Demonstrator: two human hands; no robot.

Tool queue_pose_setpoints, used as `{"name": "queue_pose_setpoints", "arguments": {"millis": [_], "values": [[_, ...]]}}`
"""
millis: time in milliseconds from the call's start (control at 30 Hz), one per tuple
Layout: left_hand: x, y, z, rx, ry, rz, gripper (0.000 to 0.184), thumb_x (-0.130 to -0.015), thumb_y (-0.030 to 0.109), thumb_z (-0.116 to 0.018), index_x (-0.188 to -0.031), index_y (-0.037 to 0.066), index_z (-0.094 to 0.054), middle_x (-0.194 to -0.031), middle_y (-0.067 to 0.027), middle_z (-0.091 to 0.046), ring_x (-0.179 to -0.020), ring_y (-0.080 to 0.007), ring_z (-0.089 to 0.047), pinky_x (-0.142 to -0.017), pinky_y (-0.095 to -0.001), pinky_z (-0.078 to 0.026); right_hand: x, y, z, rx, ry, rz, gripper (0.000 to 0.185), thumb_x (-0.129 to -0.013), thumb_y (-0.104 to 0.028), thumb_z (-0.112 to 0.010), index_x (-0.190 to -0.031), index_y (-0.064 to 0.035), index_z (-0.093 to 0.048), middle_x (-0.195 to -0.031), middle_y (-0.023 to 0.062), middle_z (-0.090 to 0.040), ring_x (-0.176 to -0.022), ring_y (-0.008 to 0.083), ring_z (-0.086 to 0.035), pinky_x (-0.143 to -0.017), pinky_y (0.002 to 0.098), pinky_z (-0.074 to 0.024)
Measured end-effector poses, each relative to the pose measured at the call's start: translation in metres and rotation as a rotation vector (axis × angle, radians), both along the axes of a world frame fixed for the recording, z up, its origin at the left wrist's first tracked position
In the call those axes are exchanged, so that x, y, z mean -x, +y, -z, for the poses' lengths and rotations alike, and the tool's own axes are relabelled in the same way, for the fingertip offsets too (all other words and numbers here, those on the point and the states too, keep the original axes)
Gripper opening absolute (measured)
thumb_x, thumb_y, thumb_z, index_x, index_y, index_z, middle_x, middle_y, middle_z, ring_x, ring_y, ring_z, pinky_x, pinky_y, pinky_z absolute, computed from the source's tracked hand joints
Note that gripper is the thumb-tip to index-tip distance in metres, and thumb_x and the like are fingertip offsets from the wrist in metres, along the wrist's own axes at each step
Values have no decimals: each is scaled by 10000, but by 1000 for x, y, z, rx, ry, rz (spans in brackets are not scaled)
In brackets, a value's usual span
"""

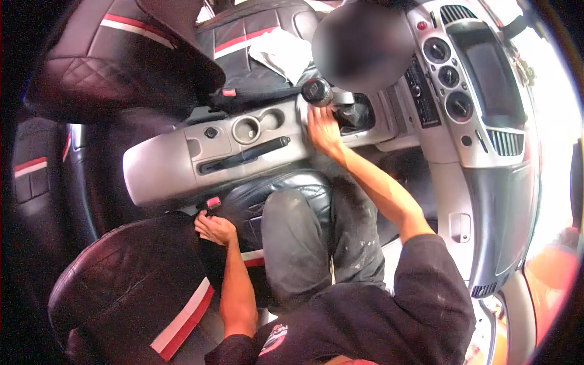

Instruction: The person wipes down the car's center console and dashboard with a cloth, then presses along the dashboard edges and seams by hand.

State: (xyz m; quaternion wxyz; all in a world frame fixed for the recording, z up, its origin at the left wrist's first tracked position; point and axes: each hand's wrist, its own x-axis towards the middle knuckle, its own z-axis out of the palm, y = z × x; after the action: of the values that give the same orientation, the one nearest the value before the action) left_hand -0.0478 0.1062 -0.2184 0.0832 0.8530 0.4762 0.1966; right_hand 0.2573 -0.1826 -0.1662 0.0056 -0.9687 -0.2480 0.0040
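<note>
The glossy grey plastic centre console is touched by the right hand, fingers extended just beside the round black gear knob; whether an edge is gripped cannot be told. The left hand is curled near the red-topped seat-belt buckle, its hold hidden. With 2 hands spread apart, plastic could be cracked by uneven force.

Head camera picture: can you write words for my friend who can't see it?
A seated person's right hand is beside a car's gear knob, and the left hand is near a red seat-belt buckle. Between the black seats runs a gray console with cup holders.
</note>
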Motion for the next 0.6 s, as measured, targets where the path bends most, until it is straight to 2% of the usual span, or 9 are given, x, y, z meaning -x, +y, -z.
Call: {"name": "queue_pose_setpoints", "arguments": {"millis": [100,200,233,267,333,400,433,533,600], "values": [[-3,4,1,1,18,-12,273,-873,74,-521,-1134,95,-600,-1175,-113,-580,-1167,-345,-530,-921,-504,-397,-17,33,27,123,-85,123,480,-911,-181,-562,-1307,91,-576,-1183,232,-615,-1081,337,-614,-951,485,-512],[-5,6,4,-6,-4,-10,270,-872,74,-520,-1128,95,-605,-1167,-111,-581,-1163,-342,-533,-903,-494,-399,29,29,48,103,-341,-78,559,-944,-190,-508,-1396,138,-497,-1450,358,-480,-1413,478,-438,-1203,546,-327],[-5,5,3,-1,-3,-9,271,-872,75,-520,-1127,95,-606,-1165,-110,-581,-1162,-342,-533,-897,-491,-399,33,23,41,93,-241,-108,591,-950,-181,-486,-1438,150,-448,-1549,395,-351,-1515,517,-257,-1266,569,-174],[-3,3,3,2,4,-3,271,-872,76,-521,-1127,95,-608,-1163,-110,-581,-1160,-341,-534,-891,-488,-400,20,6,31,40,-329,-220,542,-938,-163,-498,-1390,137,-507,-1390,361,-529,-1354,516,-485,-1163,573,-373],[-1,2,3,20,23,-9,268,-872,79,-524,-1127,94,-606,-1164,-115,-580,-1176,-341,-531,-923,-496,-402,-15,6,-23,15,368,84,483,-930,-228,-517,-1284,95,-584,-1438,376,-485,-1399,533,-418,-1192,615,-312],[-4,1,-2,7,30,-18,273,-869,72,-528,-1129,96,-605,-1165,-118,-580,-1189,-341,-529,-942,-503,-402,-34,-4,44,138,162,-12,405,-904,-198,-532,-1192,69,-628,-1185,297,-603,-1169,470,-565,-1079,620,-425],[-4,0,-8,19,52,-16,292,-854,54,-537,-1136,98,-600,-1174,-127,-577,-1208,-341,-524,-962,-515,-400,-30,3,53,100,194,11,404,-898,-193,-533,-1187,72,-632,-1143,281,-608,-1134,463,-572,-1064,626,-431],[-4,2,-7,36,-8,-7,305,-839,40,-548,-1137,90,-588,-1184,-138,-569,-1216,-348,-517,-963,-511,-397,-2,28,74,36,-446,-127,396,-892,-201,-530,-1155,72,-644,-1116,258,-614,-1123,478,-569,-1075,633,-414],[-3,2,-5,68,-5,-9,294,-837,48,-559,-1127,89,-582,-1180,-139,-570,-1209,-354,-514,-960,-505,-393,-13,6,68,-129,-127,-201,455,-891,-226,-531,-1212,81,-634,-1246,312,-587,-1237,507,-516,-1123,630,-365]]}}
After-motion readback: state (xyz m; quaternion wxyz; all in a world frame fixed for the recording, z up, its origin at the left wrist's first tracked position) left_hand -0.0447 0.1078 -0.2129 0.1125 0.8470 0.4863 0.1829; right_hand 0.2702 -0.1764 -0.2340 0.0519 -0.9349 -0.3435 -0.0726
